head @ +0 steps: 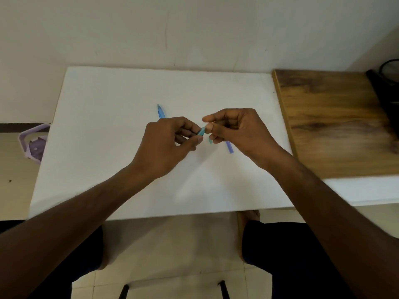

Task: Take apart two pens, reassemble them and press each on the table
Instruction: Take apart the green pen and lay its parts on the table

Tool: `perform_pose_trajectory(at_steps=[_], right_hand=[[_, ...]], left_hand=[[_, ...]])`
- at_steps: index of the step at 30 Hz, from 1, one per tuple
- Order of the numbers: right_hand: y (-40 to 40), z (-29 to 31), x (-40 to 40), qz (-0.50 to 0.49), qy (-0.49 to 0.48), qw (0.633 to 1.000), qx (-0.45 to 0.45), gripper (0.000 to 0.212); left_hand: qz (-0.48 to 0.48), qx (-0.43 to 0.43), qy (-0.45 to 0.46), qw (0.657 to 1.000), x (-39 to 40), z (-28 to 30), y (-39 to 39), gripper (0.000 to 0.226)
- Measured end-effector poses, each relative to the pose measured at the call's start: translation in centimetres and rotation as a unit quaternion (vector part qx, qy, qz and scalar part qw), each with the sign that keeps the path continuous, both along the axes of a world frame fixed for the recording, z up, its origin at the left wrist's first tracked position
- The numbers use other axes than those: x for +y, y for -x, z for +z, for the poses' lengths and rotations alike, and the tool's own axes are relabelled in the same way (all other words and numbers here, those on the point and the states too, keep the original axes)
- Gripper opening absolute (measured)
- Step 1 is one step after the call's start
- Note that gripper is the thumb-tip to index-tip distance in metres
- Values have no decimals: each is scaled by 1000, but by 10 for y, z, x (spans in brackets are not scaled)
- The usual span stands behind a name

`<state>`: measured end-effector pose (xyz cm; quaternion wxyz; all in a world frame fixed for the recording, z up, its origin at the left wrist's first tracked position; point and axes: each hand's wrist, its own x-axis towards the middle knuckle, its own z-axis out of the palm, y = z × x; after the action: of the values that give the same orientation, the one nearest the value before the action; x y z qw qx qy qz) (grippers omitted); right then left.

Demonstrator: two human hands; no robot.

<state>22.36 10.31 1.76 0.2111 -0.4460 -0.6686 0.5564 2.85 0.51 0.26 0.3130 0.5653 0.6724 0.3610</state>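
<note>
Above the middle of the white table (108, 147), both hands meet on a teal-blue pen (201, 131). My left hand (170, 143) pinches one end of it between thumb and fingers. My right hand (235, 128) grips the other end with thumb and forefinger. Only a short stretch of that pen shows between the fingertips. A small teal piece (210, 140) sticks out under my right fingers. A blue pen part (161, 112) lies on the table behind my left hand, partly hidden by it. A purple-blue tube (229, 147) pokes out below my right hand.
A wooden board (334, 126) lies along the table's right side, with a dark object (386, 83) at its far end. A purple stool (34, 143) stands on the floor to the left. The wall is close behind the table. My knees are under the front edge.
</note>
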Motion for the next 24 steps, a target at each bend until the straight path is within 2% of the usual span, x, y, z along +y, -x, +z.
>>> perform_pose_trajectory(at_steps=[2,3,6,10,15,17,18,20,21,24], right_hand=[[3,0,1,-27,-44,998,-29,18],[4,-1,1,-38,-98,992,-69,16],[13,-4,-2,18,-254,942,-221,17],[29,-12,-10,80,-273,892,-351,30],[39,-15,-13,87,-282,865,-405,24],[39,-14,-11,67,-274,882,-377,26],[38,-12,-9,39,-248,908,-336,25],[34,-9,-5,-34,-143,966,-211,18],[32,-8,-4,-63,-80,983,-152,14],[29,-8,-4,-111,44,993,1,10]], left_hand=[[28,-33,24,999,0,-1,2,16],[42,-49,35,997,-1,-2,3,15],[68,-80,53,993,-1,-4,5,16],[71,-83,56,992,-1,-2,8,20],[74,-85,52,992,-2,2,10,21],[73,-82,51,993,-3,2,11,21],[70,-81,51,993,-2,2,10,21],[67,-80,51,993,-2,2,10,20],[64,-78,50,994,-2,1,9,19],[54,-73,45,995,-1,0,7,18]])
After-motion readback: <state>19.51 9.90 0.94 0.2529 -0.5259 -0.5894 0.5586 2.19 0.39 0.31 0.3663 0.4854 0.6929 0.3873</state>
